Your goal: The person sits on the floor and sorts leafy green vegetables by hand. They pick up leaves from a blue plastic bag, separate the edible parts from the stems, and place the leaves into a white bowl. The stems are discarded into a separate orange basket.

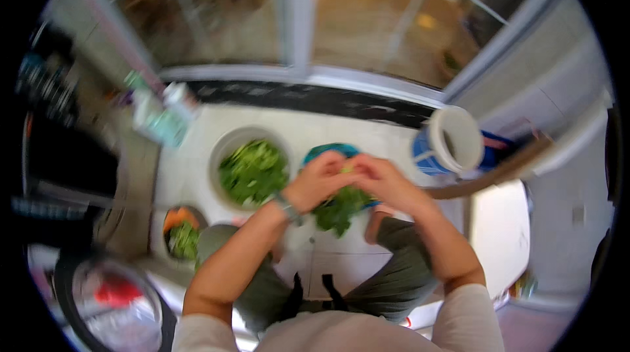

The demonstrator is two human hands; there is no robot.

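My left hand (pixel 316 183) and my right hand (pixel 388 185) meet in the middle, fingers closed in a pinch on a leafy green vegetable (pixel 338 214). Its broad dark leaves hang below my fingers, and a pale bit shows between the fingertips. Behind my hands is a teal-blue basin (pixel 331 149), mostly hidden by them. Left of my left hand stands a round pale basin (pixel 215 167) holding a heap of green leaves (pixel 252 171). The picture is blurred, so the exact finger grip is unclear.
A blue and white bucket (pixel 430 148) stands at the right, near a brown curved edge (pixel 489 168). Farther left are plastic bottles (pixel 161 116) and a small container of cut greens (pixel 184 240). A front-loading washer door (pixel 111 299) is at lower left. Glass sliding doors (pixel 302 17) close off the far side.
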